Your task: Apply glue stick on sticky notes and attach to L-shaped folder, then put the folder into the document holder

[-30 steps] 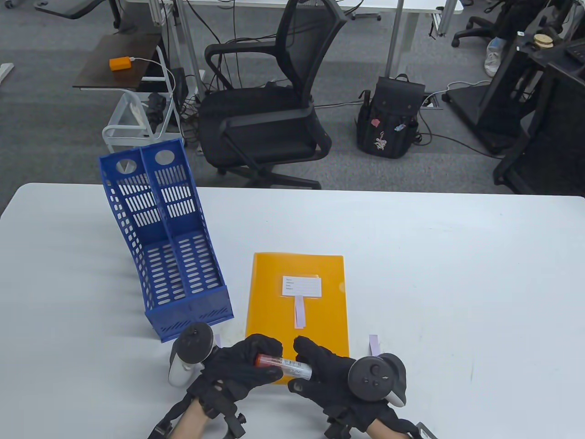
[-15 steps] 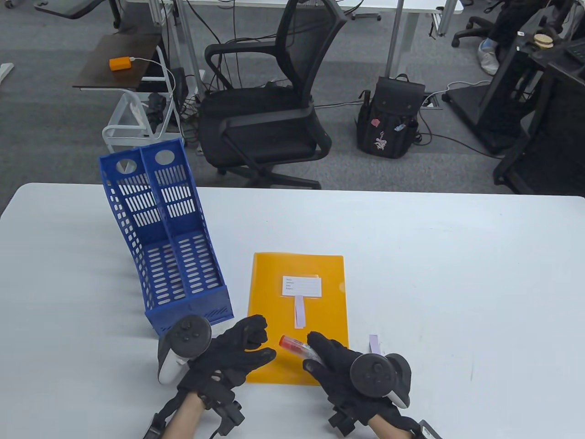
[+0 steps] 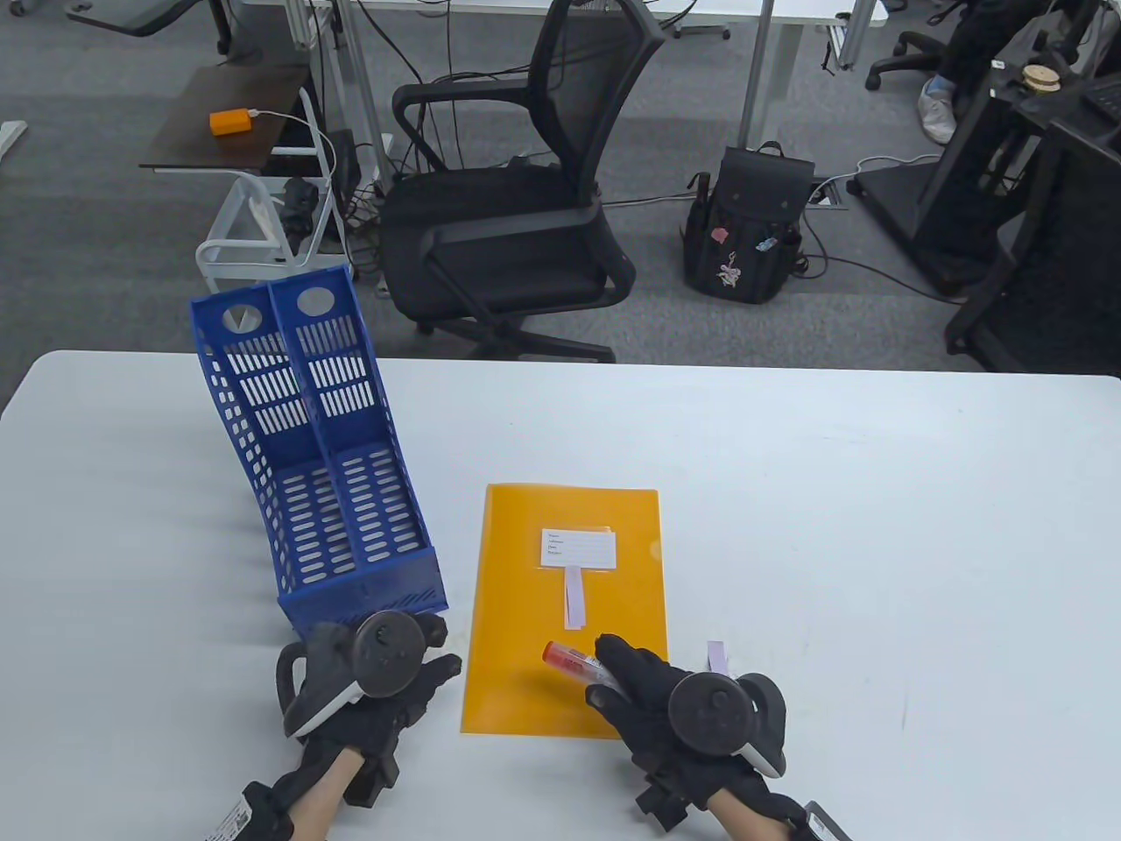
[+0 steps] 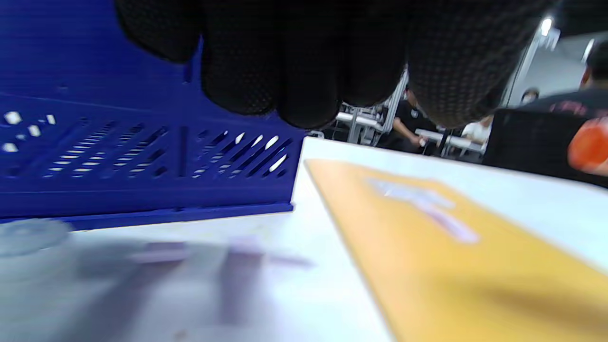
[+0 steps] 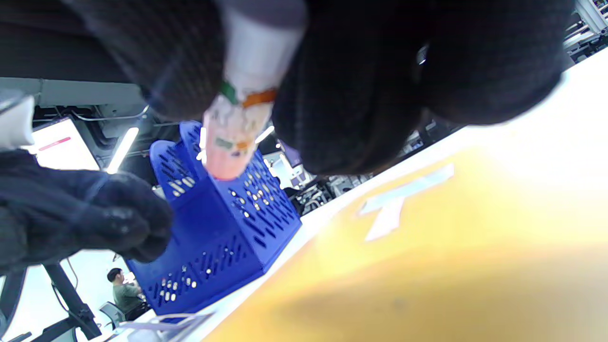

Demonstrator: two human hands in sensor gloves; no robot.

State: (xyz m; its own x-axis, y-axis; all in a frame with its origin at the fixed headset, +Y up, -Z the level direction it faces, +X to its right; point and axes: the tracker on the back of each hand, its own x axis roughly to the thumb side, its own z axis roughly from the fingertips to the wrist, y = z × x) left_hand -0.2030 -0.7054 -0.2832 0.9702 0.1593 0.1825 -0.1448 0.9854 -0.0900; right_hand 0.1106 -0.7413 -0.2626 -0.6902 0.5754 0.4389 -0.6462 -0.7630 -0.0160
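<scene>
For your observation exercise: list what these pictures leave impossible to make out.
- Writing on the white label: too small in the table view, blurred in both wrist views.
- What the left hand holds, if anything: its tracker covers the fingers.
- Lower half of the glue stick: hidden inside the right hand.

My right hand (image 5: 361,80) grips the glue stick (image 5: 237,109) above the orange folder (image 5: 427,266); beyond it stands the blue document holder (image 5: 223,228), my left hand (image 5: 80,213) alongside.

Blurred purple strips (image 4: 223,251) beside holder (image 4: 142,156).
</scene>
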